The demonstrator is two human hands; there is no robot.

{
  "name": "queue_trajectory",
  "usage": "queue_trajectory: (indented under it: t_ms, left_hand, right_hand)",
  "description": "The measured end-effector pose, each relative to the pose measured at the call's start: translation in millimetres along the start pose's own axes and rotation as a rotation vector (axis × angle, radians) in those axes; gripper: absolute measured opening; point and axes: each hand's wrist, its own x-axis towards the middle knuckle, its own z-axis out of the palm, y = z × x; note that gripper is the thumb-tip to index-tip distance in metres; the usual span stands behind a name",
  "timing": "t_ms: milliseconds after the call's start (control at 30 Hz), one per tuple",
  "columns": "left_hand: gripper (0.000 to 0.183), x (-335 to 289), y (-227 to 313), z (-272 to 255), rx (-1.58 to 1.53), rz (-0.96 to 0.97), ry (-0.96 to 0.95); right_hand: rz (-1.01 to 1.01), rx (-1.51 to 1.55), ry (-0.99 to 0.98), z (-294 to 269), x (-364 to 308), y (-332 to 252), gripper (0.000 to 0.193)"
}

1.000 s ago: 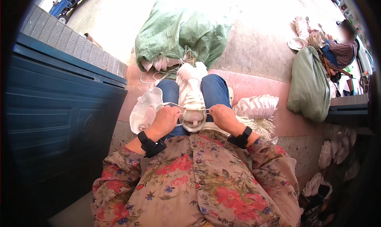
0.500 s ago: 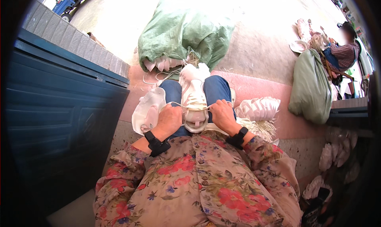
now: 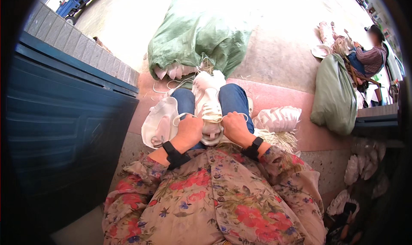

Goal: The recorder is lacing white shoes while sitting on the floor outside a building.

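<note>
A white shoe upper [image 3: 207, 100] lies lengthwise between my knees, with pale laces threaded across its front. My left hand [image 3: 189, 131] is closed beside its left edge, and a white shoelace [image 3: 177, 118] loops out from the fingers. On the other side my right hand [image 3: 236, 126] is closed too, gripping the lace's other end, which curls above the knuckles. Both fists sit close to the shoe; the fingertips are partly hidden. Left of my left knee rests another white shoe upper [image 3: 159, 123] with a pinkish inside.
Ahead stands a big green sack [image 3: 197, 48] with white pieces at its mouth. Stacked white uppers [image 3: 279, 118] with loose laces lie right of my leg. A blue door [image 3: 64, 129] borders the left. At the right, a second green sack [image 3: 337, 95] stands near a seated person [image 3: 373, 58].
Both hands have drawn nearer the shoe and slightly down. The lace, stretched between them before, now bends in loops outside each fist.
</note>
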Motion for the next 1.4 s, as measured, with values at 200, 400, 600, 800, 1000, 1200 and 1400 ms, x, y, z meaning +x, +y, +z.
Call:
queue_trajectory:
  t_ms: [200,400,600,800,1000,1200,1400]
  left_hand:
    - [0.004,-2.0,-3.4,1.7,0.010,0.049,0.183]
    - [0.017,-18.6,-5.5,16.4,0.170,0.103,0.360]
    - [0.008,-10.2,-18.7,23.2,-0.100,0.050,0.439]
    - [0.010,-11.5,-13.0,10.7,0.237,0.374,0.267]
    - [0.009,-4.5,-2.7,5.2,0.465,0.421,0.139]
    - [0.010,-0.9,-12.8,3.6,0.158,0.539,0.407]
    - [0.011,20.7,15.7,-25.3,-0.621,0.133,0.345]
  right_hand:
    - [0.012,0.004,-0.016,-13.9,-4.0,-1.8,0.008]
    - [-0.018,0.049,0.103,-9.0,-7.5,-6.4,0.011]
    - [-0.093,0.200,0.149,-6.0,-5.0,11.6,0.009]
    - [-0.325,-0.097,-0.035,-19.3,-2.2,4.5,0.012]
    - [-0.268,-0.275,-0.112,-23.2,7.7,-3.2,0.006]
    - [-0.181,0.226,-0.040,-24.9,6.4,1.7,0.002]
    - [-0.107,0.751,0.291,-55.2,32.8,-12.8,0.008]
